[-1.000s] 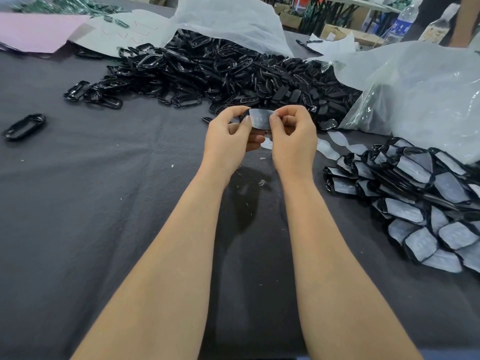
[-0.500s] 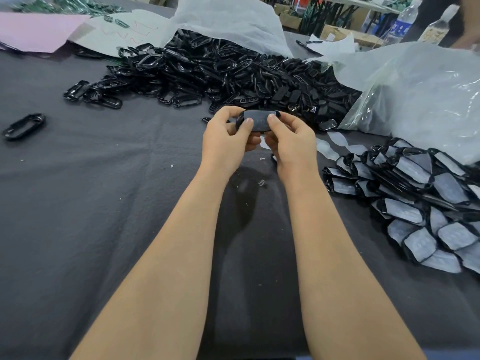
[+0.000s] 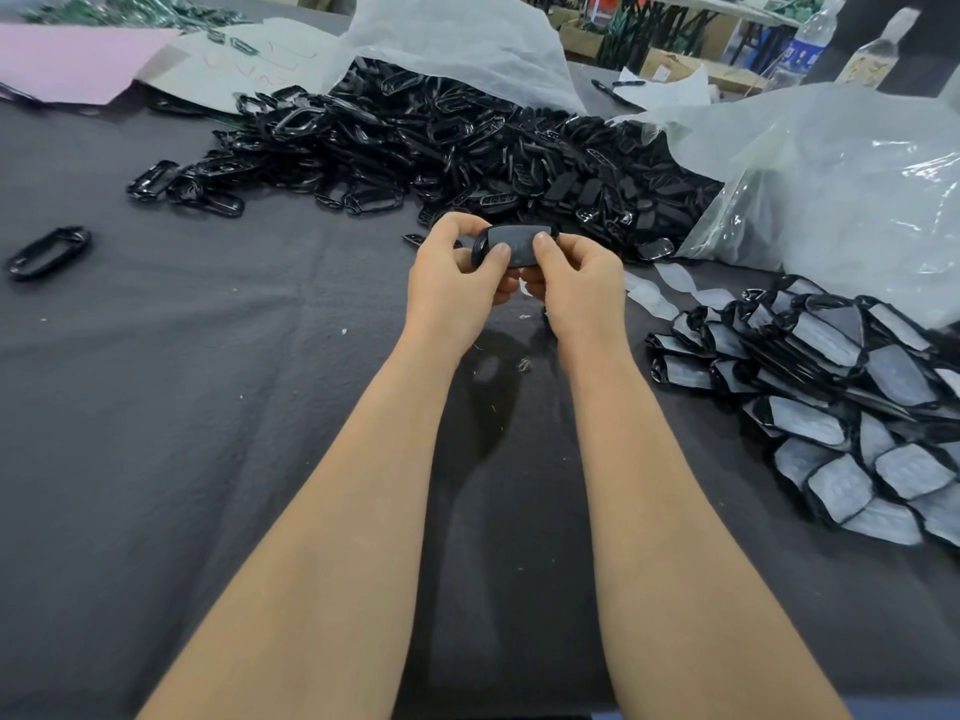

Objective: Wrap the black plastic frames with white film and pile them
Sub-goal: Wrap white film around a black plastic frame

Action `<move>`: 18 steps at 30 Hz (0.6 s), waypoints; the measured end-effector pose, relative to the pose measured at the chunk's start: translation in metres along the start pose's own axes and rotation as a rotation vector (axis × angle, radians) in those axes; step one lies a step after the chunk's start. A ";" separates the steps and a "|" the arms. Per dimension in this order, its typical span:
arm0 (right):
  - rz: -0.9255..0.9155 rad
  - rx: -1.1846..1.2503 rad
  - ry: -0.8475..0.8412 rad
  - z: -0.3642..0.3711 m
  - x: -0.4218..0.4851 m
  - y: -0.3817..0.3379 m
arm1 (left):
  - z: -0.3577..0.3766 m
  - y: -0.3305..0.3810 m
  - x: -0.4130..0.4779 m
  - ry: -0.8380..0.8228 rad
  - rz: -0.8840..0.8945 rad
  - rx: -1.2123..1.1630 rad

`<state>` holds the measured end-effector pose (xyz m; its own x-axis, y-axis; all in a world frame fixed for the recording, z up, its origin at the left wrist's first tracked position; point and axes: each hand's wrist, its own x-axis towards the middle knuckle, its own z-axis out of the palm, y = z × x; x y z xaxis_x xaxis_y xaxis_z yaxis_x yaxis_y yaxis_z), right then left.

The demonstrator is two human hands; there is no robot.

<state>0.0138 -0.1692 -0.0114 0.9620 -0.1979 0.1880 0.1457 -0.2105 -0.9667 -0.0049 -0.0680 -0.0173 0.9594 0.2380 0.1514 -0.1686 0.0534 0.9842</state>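
Surface: dark grey cloth-covered table (image 3: 156, 407) fills the view; blurred shelving and cardboard boxes stand beyond its far edge.
Clear bag: large crumpled clear plastic bag (image 3: 857, 200) lies at the far right, touching the right end of the heap.
Heap: loose heap of bare black oval plastic frames (image 3: 467, 142) spreads across the far middle, partly under a white translucent plastic sheet (image 3: 457, 39), with a few strays at its left end.
Wrapped pile: pile of black frames faced with white film (image 3: 831, 397) lies on the cloth at the right, overlapping like tiles, near the right forearm.
Paper: flat pink paper sheet (image 3: 67, 59) and an off-white paper sheet (image 3: 249, 59) lie side by side in the far left corner.
Left hand: left hand (image 3: 449, 288) is raised above the cloth, fingers curled round the left end of the held frame, thumb pressed on its near face.
Right hand: right hand (image 3: 582, 288) grips the frame's right end the same way, thumb on the face beside the left thumb.
Film: white film pieces (image 3: 670, 288) lie flat between the right hand and the wrapped pile.
Lone frame: single black oval frame (image 3: 47, 252) lies well apart at the left.
Held frame: black oval frame with a greyish film-covered face (image 3: 519, 244), held level between both hands, just in front of the heap.
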 end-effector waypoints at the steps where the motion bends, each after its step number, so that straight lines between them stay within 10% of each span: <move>1: -0.006 -0.011 0.001 0.001 0.000 0.000 | 0.000 0.000 0.000 0.001 0.000 0.005; 18: -0.043 -0.091 -0.023 0.004 -0.001 0.001 | 0.000 0.003 -0.001 0.017 -0.050 -0.005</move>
<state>0.0143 -0.1654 -0.0129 0.9607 -0.1647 0.2236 0.1660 -0.3049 -0.9378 -0.0069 -0.0677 -0.0142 0.9626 0.2516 0.1008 -0.1221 0.0708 0.9900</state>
